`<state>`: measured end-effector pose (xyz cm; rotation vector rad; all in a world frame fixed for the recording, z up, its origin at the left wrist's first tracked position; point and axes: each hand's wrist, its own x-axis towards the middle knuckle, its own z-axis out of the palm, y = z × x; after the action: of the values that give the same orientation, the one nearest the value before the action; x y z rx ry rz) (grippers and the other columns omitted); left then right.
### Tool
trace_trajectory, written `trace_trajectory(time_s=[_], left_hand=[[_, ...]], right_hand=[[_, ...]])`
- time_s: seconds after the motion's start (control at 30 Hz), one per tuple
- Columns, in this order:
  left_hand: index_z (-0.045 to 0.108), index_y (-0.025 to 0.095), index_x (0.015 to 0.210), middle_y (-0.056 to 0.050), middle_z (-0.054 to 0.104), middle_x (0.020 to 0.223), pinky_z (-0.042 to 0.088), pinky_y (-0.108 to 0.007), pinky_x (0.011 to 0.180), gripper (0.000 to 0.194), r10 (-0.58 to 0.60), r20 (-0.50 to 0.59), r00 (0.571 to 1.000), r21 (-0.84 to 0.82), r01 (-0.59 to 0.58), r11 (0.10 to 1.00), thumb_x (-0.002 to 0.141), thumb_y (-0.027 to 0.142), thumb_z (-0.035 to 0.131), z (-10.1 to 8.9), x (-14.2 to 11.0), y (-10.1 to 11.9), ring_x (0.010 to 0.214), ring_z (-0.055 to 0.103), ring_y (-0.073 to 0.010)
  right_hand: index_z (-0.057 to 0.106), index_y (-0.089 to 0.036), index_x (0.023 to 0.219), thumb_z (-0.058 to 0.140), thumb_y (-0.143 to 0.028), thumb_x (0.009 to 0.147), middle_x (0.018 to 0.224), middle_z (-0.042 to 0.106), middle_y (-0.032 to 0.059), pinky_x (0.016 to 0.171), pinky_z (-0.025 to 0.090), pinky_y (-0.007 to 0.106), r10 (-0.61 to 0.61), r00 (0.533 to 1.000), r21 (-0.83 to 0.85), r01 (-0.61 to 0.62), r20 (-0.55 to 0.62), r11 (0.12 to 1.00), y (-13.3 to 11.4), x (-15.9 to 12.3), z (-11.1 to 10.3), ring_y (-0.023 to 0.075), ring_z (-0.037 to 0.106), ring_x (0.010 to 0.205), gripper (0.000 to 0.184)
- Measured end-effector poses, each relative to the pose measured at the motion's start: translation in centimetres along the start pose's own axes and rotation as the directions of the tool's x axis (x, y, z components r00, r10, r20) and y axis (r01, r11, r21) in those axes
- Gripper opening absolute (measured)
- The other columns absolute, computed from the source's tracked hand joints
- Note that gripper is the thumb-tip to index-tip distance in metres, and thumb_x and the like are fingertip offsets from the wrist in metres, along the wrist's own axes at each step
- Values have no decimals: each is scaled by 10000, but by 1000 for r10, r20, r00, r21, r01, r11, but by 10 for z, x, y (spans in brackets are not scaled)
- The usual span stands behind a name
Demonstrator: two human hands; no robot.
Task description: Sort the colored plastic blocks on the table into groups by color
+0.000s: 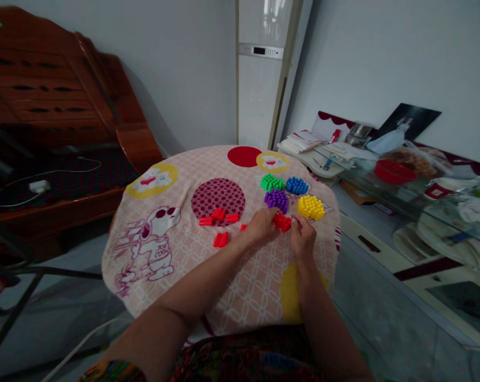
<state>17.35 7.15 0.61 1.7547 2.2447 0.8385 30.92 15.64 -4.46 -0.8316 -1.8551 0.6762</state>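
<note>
Red pieces (281, 222) sit between both hands (262, 226) (304, 236), which seemingly pinch them, near purple pieces (277, 200).

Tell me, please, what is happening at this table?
A person's left hand and right hand are handling a red bunch at the table. Near it are a purple bunch, a green bunch, a blue bunch and a yellow bunch. More red pieces lie to the left.

The red pieces (219, 214) look like smooth plastic — the yellow pile (310, 207), bumpy plastic. The table cover (192, 239) is dull cloth — the bench (64, 98), shiny wood.
</note>
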Motion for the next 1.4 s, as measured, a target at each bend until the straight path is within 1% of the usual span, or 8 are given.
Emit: trace_trajectory(time_s=[0.2, 0.37, 0.5, 0.67, 0.9, 1.03, 1.2, 1.4], left_hand=[[654, 169, 1257, -87, 691, 1263, 450, -302, 1039, 506, -14, -52, 999, 110, 19, 994, 781, 41, 541, -57, 2, -37, 1142, 640, -202], [714, 131, 1108, -97, 735, 1072, 456, -277, 872, 329, -299, -40, 954, 359, 292, 886, 784, 120, 662, -111, -17, -99, 988, 643, -214], [736, 138, 909, -23, 717, 798, 403, -226, 711, 130, -372, 53, 927, 376, 326, 867, 788, 184, 725, -126, -33, -125, 802, 604, -160], [729, 160, 930, 20, 740, 842, 363, -179, 662, 198, -325, 144, 935, 302, 271, 914, 736, 119, 746, -121, -32, -123, 764, 584, -114], [708, 119, 928, 0, 719, 788, 384, -183, 624, 235, -310, 111, 944, 170, 289, 942, 697, 93, 743, -122, -29, -115, 709, 583, -108], [708, 159, 988, 9, 704, 759, 438, -207, 626, 249, -202, 101, 974, -46, 208, 977, 749, 142, 643, -121, -26, -96, 691, 615, -124], [690, 176, 977, -2, 719, 829, 495, -229, 688, 278, 55, 136, 989, -307, -11, 952, 736, 117, 565, -87, -15, -44, 737, 658, -128], [642, 173, 847, -23, 679, 759, 441, -255, 650, 132, 98, 33, 995, -49, -96, 994, 717, 157, 658, -30, -11, 3, 701, 617, -160]], right_hand=[[724, -152, 937, 456, -387, 886, 894, 744, 107, 805, 513, 352, 29, 1000, 8, -29, -3, 1000, -2, -1, 0, 224, 661, 824, 360], [722, -145, 942, 462, -388, 875, 903, 745, 115, 796, 518, 352, 62, 998, 22, -62, 5, 998, -1, -1, 1, 226, 668, 830, 363], [721, -155, 933, 467, -395, 866, 899, 747, 107, 791, 524, 347, 59, 998, 37, -59, 6, 998, 0, -1, 2, 223, 668, 830, 356], [723, -150, 927, 467, -403, 856, 897, 749, 116, 791, 529, 348, 57, 998, 24, -57, -9, 998, -1, -1, 2, 226, 672, 825, 367], [724, -146, 936, 464, -385, 863, 893, 747, 110, 798, 528, 349, 59, 998, 18, -59, 2, 998, 0, -1, 2, 226, 676, 823, 361], [724, -152, 936, 472, -386, 859, 899, 748, 106, 791, 528, 348, 59, 998, 24, -59, 0, 998, 1, -1, 3, 224, 670, 820, 353], [728, -153, 927, 475, -373, 866, 876, 743, 103, 795, 518, 351, 40, 999, 20, -40, 7, 999, -3, -2, 1, 226, 665, 813, 340], [730, -151, 927, 462, -389, 872, 899, 749, 116, 809, 511, 360, 24, 1000, 10, -24, -5, 1000, -5, -1, -1, 240, 670, 838, 362]])
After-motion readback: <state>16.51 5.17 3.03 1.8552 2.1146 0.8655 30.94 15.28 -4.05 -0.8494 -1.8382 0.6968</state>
